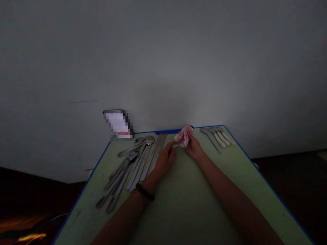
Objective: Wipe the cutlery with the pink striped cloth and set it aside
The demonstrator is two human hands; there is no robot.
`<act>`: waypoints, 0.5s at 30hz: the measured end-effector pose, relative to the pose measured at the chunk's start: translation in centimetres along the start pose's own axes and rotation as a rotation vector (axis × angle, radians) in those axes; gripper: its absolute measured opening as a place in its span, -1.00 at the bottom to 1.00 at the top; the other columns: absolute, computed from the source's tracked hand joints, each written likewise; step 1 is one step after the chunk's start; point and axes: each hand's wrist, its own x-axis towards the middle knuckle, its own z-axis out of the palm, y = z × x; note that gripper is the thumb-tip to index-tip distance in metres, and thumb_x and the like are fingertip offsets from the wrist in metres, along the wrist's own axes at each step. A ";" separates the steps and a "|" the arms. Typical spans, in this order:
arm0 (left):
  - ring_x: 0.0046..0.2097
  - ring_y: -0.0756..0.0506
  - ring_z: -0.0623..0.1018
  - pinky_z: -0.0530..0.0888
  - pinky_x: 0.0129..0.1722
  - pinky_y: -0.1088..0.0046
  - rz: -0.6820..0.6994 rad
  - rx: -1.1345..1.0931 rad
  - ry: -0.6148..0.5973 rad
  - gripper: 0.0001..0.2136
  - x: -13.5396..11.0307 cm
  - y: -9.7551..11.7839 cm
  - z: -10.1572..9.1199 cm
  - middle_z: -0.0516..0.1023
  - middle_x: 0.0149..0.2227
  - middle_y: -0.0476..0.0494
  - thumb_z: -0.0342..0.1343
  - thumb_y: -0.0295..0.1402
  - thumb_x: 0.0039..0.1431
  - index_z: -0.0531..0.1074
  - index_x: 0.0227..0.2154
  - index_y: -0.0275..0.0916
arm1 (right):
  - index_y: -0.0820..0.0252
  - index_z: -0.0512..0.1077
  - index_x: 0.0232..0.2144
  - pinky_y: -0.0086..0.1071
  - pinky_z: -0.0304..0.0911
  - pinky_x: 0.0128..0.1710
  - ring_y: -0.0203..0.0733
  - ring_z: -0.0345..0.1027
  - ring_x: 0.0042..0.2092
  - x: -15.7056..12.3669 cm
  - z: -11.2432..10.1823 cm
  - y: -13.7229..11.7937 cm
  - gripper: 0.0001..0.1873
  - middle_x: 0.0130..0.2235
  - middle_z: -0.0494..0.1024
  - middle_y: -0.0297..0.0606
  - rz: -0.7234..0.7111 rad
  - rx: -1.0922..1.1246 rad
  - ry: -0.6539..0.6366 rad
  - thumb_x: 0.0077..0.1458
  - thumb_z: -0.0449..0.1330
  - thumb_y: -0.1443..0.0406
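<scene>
Near the far edge of the table, my left hand (166, 159) is closed around the handle of a metal spoon (177, 145). My right hand (193, 147) grips a crumpled pink and white cloth (184, 136), which is wrapped about the spoon's upper part. A shiny rounded tip shows just past the cloth; the rest of that end is covered. Left of my left hand lie several long flat-handled knives (145, 166) and a loose pile of spoons (149, 140). To the right of my right hand rest a metal spoon (211, 139) and several light-handled utensils (219, 139), their heads blurred.
The green table (184, 211) has a blue edge and stands against a grey wall (163, 61). A phone (119, 124) with a lit, pixelated screen leans at the far left corner. A cable (55, 217) shows low at the left.
</scene>
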 end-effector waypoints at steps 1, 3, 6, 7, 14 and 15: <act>-0.49 0.01 0.34 0.27 -0.47 0.52 0.001 0.002 -0.002 -0.67 0.0 0.0 0.0 0.31 -0.53 0.06 -0.11 -0.38 0.22 0.29 0.04 -0.18 | 0.22 0.44 -0.49 -0.43 0.24 -0.08 -0.30 0.36 -0.28 0.0 0.0 0.0 -0.73 -0.46 0.49 -0.30 0.003 -0.002 -0.003 0.14 0.08 0.20; -0.49 0.01 0.34 0.26 -0.47 0.52 0.003 0.010 -0.003 -0.67 0.0 0.0 0.0 0.31 -0.53 0.06 -0.11 -0.38 0.22 0.29 0.04 -0.18 | 0.22 0.43 -0.50 -0.44 0.24 -0.08 -0.31 0.36 -0.28 0.0 0.0 0.0 -0.73 -0.45 0.49 -0.30 0.009 -0.006 0.000 0.13 0.08 0.20; -0.48 0.01 0.34 0.26 -0.47 0.52 0.001 0.014 0.002 -0.68 0.1 -0.1 0.0 0.30 -0.52 0.06 -0.11 -0.37 0.22 0.29 0.02 -0.18 | 0.20 0.43 -0.49 -0.42 0.26 -0.12 -0.30 0.36 -0.30 -0.2 0.2 0.1 -0.75 -0.43 0.50 -0.30 0.015 -0.018 0.018 0.13 0.09 0.19; -0.48 0.01 0.33 0.26 -0.47 0.52 -0.002 0.012 0.011 -0.69 0.1 -0.1 0.0 0.29 -0.52 0.06 -0.11 -0.37 0.21 0.30 0.01 -0.19 | 0.20 0.43 -0.49 -0.41 0.27 -0.12 -0.29 0.37 -0.30 -0.2 0.2 0.0 -0.74 -0.44 0.50 -0.30 0.016 -0.020 0.018 0.13 0.08 0.19; -0.51 0.01 0.29 0.25 -0.50 0.51 -0.019 -0.074 0.068 -0.67 0.1 -0.5 0.4 0.25 -0.51 0.06 -0.07 -0.35 0.21 0.21 0.04 -0.22 | 0.21 0.44 -0.44 -0.41 0.26 -0.09 -0.28 0.38 -0.25 -0.4 0.4 0.0 -0.75 -0.41 0.52 -0.27 0.005 -0.011 0.022 0.14 0.08 0.19; -0.51 0.01 0.28 0.25 -0.50 0.51 -0.017 -0.082 0.067 -0.66 0.1 -0.5 0.4 0.24 -0.51 0.06 -0.07 -0.35 0.21 0.19 0.05 -0.21 | 0.21 0.44 -0.43 -0.40 0.27 -0.11 -0.27 0.38 -0.26 -0.3 0.3 0.0 -0.76 -0.41 0.52 -0.26 0.010 -0.017 0.024 0.13 0.09 0.19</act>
